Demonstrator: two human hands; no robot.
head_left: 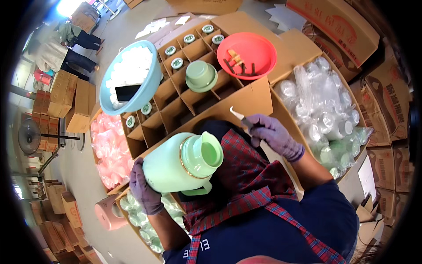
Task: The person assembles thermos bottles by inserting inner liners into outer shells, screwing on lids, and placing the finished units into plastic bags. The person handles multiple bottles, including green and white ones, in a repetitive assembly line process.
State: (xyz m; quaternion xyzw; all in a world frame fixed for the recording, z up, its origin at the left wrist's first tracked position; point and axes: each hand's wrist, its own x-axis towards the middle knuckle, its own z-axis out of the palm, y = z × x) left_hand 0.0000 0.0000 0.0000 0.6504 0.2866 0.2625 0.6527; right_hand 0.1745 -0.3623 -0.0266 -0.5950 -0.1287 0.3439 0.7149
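Jug [167, 163]: near, tipped, mouth to the right, in front of big box [248, 100] | left hand [146, 188]: curled round jug's bottom | right hand [273, 134]: pinching hooked tool [238, 114], apart from jug | care: hold jug still, don't let tool scratch it

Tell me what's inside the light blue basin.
Small white pieces fill the light blue basin, with a black phone-like slab lying on top. The bottom, and anything beneath the pieces, is covered.

Pkg workshop — stacked ctns [389, 105], divided box [246, 97], bagged plastic pcs [323, 110] — plus floor fan [30, 136].
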